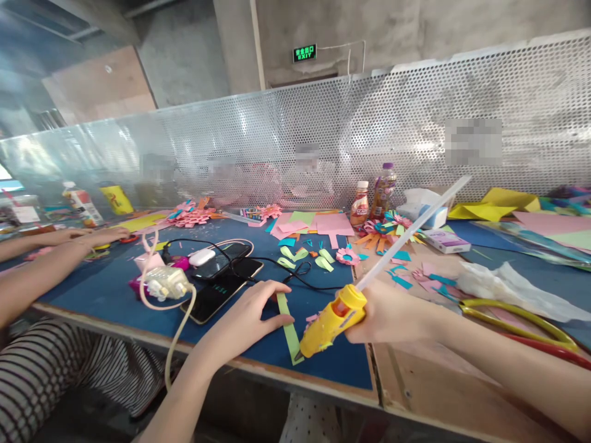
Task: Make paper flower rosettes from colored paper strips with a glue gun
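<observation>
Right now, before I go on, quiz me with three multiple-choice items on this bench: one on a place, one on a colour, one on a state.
1. Where does the green paper strip lie?
A. On the blue mat by the near table edge
B. On top of the tissue box
C. Under the scissors

2. What colour is the glue gun?
A. Red
B. Yellow
C. Black

3. What is the left hand doing?
A. Lifting a phone
B. Hanging clear of the table
C. Pressing fingertips on the strip

Answers:
1 A, the strip lies flat on the blue mat, its end at the near edge.
2 B, its body is yellow, and the right hand grips it.
3 C, the fingers rest on the strip's upper part.
</observation>
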The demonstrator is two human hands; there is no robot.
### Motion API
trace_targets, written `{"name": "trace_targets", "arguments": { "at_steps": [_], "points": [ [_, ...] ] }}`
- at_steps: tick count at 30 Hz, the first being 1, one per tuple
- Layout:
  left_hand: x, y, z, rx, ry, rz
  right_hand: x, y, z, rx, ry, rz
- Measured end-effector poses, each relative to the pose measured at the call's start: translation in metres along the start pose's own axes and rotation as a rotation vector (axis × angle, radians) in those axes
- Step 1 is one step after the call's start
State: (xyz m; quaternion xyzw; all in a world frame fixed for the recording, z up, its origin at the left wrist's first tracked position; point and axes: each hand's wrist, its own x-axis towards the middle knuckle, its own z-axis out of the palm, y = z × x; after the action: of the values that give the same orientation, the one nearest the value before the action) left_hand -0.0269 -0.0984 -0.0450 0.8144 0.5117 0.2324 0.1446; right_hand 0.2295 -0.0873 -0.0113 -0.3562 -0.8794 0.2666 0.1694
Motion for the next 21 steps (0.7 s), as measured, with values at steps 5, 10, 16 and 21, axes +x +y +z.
{"name": "trace_targets", "arguments": {
  "at_steps": [5,10,16,21],
  "points": [
    [-0.001,0.000,0.000,0.016,0.004,0.013,0.000,-0.002,-0.002,-0.025,0.019,-0.020],
    [-0.001,0.001,0.000,0.017,0.014,0.027,-0.001,-0.004,-0.003,-0.036,0.014,-0.026],
    [-0.001,0.000,-0.001,0.013,0.013,0.027,-0.001,-0.004,-0.005,-0.076,0.004,-0.042],
    [0.000,-0.001,0.000,-0.001,0.009,0.033,-0.002,-0.011,-0.009,-0.176,0.019,-0.015]
  ]
}}
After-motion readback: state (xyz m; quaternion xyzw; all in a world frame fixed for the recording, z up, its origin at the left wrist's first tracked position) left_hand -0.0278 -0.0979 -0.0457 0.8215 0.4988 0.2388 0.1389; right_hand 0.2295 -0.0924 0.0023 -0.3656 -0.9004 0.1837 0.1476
